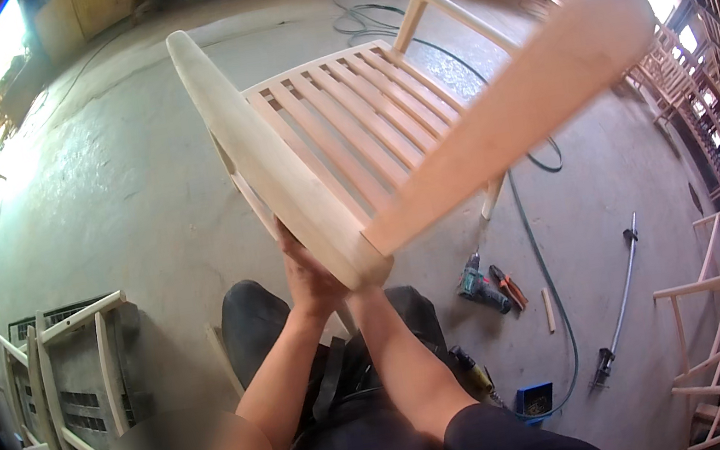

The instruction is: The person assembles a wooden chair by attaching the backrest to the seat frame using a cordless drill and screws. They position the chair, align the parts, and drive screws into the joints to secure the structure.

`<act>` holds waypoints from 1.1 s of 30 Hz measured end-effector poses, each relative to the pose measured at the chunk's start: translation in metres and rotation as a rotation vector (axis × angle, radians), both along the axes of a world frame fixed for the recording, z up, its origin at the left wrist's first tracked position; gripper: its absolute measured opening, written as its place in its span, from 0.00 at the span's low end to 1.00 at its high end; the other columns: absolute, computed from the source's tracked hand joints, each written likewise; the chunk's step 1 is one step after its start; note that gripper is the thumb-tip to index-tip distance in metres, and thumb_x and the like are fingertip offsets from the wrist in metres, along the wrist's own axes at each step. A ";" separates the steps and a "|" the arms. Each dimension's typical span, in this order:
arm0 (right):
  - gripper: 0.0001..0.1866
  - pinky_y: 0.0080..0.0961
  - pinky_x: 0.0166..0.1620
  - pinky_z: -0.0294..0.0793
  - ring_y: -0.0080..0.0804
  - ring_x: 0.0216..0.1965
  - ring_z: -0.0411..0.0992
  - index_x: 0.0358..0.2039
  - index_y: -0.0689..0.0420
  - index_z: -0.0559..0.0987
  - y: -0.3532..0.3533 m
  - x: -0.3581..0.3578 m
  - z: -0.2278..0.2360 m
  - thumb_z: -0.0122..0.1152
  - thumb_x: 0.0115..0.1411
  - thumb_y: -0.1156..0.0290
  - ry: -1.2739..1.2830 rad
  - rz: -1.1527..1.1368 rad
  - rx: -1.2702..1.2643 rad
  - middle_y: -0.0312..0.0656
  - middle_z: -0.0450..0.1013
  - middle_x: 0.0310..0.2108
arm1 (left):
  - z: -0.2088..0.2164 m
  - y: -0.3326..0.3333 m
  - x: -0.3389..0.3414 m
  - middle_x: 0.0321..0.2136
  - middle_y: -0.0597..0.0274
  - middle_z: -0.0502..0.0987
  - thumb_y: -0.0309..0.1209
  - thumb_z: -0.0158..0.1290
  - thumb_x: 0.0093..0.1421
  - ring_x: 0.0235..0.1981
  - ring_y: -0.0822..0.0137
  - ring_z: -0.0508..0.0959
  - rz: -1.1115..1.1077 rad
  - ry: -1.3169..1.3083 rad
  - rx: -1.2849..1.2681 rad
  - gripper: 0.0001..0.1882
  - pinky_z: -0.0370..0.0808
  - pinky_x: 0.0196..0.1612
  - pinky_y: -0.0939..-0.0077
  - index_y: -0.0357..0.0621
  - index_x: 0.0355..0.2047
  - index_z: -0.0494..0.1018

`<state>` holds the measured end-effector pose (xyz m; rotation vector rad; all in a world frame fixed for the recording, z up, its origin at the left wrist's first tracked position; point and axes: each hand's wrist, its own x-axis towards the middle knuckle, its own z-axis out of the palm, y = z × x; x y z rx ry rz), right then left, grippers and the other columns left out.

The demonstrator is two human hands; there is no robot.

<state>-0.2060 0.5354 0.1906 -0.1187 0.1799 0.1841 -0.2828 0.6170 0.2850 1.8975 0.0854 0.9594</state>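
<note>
A pale, unpainted wooden armchair (336, 126) with a slatted seat stands right in front of me, tilted in view. Its near armrest (266, 155) runs away from me, and a broad, blurred wooden back piece (512, 118) rises close to the camera on the right. Under the near end of that armrest, my left hand (310, 277) is wrapped against the chair's side, its fingers partly hidden. My right forearm reaches to the same corner; the right hand (365, 296) shows only at the wrist, its fingers hidden behind the armrest.
On the floor to the right lie a cordless drill (481, 289), orange-handled pliers (509, 287), a wood strip (549, 310), a bar clamp (618, 303) and a green hose (521, 210). A blue box (535, 400) sits nearer. Wooden frames (108, 360) stand left, more chair frames (700, 286) right.
</note>
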 end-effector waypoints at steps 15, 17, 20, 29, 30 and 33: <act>0.28 0.46 0.54 0.78 0.42 0.52 0.74 0.56 0.51 0.73 0.055 -0.018 0.089 0.38 0.68 0.46 0.314 -0.009 -0.140 0.40 0.72 0.51 | 0.004 0.075 -0.004 0.62 0.52 0.63 0.53 0.78 0.37 0.64 0.52 0.63 -0.181 0.343 -0.019 0.65 0.58 0.69 0.56 0.40 0.68 0.52; 0.28 0.46 0.53 0.78 0.42 0.52 0.74 0.56 0.51 0.74 0.060 -0.015 0.089 0.38 0.68 0.45 0.279 -0.050 -0.149 0.40 0.73 0.51 | 0.000 0.079 -0.003 0.62 0.49 0.63 0.55 0.77 0.36 0.64 0.48 0.63 -0.154 0.350 -0.012 0.68 0.57 0.69 0.53 0.38 0.68 0.50; 0.29 0.48 0.51 0.78 0.43 0.51 0.75 0.55 0.51 0.74 0.075 -0.020 0.088 0.39 0.68 0.43 0.323 0.045 -0.006 0.41 0.74 0.49 | 0.002 0.093 -0.005 0.62 0.45 0.62 0.57 0.77 0.34 0.63 0.45 0.64 -0.208 0.269 -0.347 0.71 0.58 0.68 0.51 0.36 0.68 0.46; 0.19 0.28 0.37 0.77 0.29 0.35 0.78 0.49 0.62 0.80 -0.016 -0.007 0.077 0.55 0.67 0.60 -0.119 0.452 -1.145 0.41 0.79 0.36 | 0.012 0.193 0.030 0.60 0.38 0.64 0.47 0.79 0.36 0.59 0.44 0.70 0.176 0.046 0.412 0.77 0.66 0.64 0.48 0.31 0.69 0.33; 0.19 0.28 0.37 0.77 0.28 0.35 0.78 0.49 0.63 0.80 -0.051 -0.006 0.078 0.58 0.66 0.62 -0.128 0.450 -1.254 0.42 0.79 0.37 | 0.006 0.220 0.032 0.61 0.37 0.64 0.50 0.77 0.39 0.60 0.43 0.69 0.171 0.011 0.442 0.73 0.66 0.64 0.48 0.29 0.69 0.37; 0.19 0.29 0.38 0.78 0.28 0.35 0.80 0.46 0.66 0.83 -0.167 -0.024 0.059 0.60 0.63 0.64 0.013 0.248 -1.669 0.45 0.81 0.36 | 0.011 0.279 0.033 0.59 0.39 0.65 0.57 0.72 0.45 0.60 0.44 0.68 0.190 -0.041 0.561 0.65 0.63 0.65 0.48 0.28 0.66 0.46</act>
